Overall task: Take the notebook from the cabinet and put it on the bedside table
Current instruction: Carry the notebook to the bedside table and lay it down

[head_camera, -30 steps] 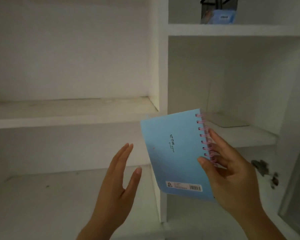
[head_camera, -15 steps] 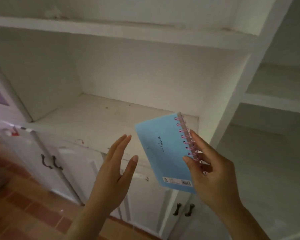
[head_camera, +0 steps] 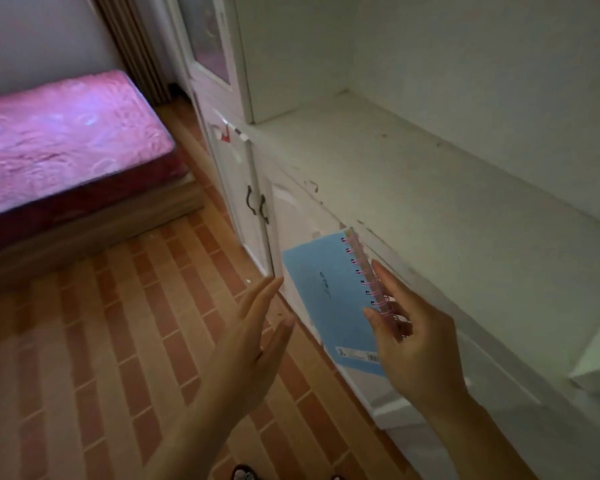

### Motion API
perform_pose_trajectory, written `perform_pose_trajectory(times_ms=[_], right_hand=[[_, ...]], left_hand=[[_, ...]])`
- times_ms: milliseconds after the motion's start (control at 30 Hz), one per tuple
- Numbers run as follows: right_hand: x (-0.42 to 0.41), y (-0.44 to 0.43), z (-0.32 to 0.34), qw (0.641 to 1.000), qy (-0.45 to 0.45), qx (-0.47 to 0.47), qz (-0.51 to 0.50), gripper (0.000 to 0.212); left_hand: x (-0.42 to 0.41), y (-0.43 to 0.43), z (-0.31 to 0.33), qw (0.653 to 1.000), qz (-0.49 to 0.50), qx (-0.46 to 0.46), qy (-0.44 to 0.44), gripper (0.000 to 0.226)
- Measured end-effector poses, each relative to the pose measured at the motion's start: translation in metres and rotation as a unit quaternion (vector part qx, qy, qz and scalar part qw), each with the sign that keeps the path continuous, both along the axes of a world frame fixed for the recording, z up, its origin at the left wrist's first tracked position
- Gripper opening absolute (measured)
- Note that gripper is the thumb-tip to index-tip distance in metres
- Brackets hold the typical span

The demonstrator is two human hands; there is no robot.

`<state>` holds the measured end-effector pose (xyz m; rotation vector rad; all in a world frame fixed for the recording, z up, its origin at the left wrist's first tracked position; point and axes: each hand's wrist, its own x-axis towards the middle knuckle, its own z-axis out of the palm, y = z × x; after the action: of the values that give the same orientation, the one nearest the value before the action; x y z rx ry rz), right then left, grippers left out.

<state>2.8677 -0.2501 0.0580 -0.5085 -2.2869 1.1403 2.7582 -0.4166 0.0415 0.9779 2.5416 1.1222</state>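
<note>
Fingers of your right hand pinched the blue notebook by its ring edge, out of the cabinet, so it stood up and could not slip. Your left hand was spread flat beside it, holding nothing. No bedside table showed, only the bed.

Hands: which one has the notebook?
The right hand pinches the blue notebook at its pink spiral edge, thumb on the cover. The left hand is open and flat beside it, apart from the cover.
</note>
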Motion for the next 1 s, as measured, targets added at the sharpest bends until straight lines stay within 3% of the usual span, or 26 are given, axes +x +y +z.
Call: perform_pose_trajectory(times_ms=[267, 467, 733, 1000], right_hand=[[-0.086, -0.094, -0.007, 0.987, -0.015, 0.012, 0.158, 0.061], [-0.157, -0.204, -0.019, 0.964, -0.025, 0.079, 0.252, 0.069], [-0.25, -0.366, -0.027, 0.91, -0.041, 0.1, 0.401, 0.069], [-0.343, -0.454, -0.035, 0.879, -0.059, 0.083, 0.466, 0.061]], left_hand=[[-0.027, -0.119, -0.007, 0.987, 0.162, 0.012, -0.006, 0.052], [-0.064, -0.235, -0.004, 0.971, 0.238, 0.025, 0.017, 0.051], [-0.098, -0.389, -0.003, 0.919, 0.39, 0.053, 0.028, 0.045], [-0.162, -0.478, -0.024, 0.872, 0.484, 0.079, -0.01, 0.054]])
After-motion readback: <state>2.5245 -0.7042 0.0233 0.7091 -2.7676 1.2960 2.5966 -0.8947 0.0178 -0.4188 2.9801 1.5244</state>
